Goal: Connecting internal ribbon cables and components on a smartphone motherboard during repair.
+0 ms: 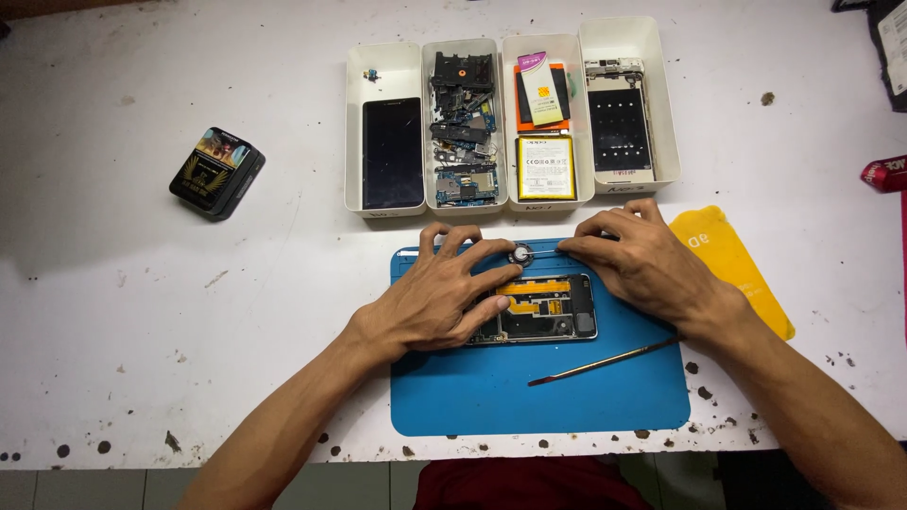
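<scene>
An opened phone frame (548,310) with orange flex cable lies on a blue work mat (539,392). My left hand (439,297) rests over the frame's left part, its index finger touching a small round part (521,253) at the mat's top edge. My right hand (642,260) lies at the frame's upper right, fingers pinching thin tweezers (548,250) whose tips reach the round part.
Four white trays at the back hold a dark screen (392,151), circuit boards (463,132), batteries (545,165) and a phone chassis (619,127). A thin metal tool (605,362) lies on the mat. A yellow card (732,264) sits right, a black box (217,172) left.
</scene>
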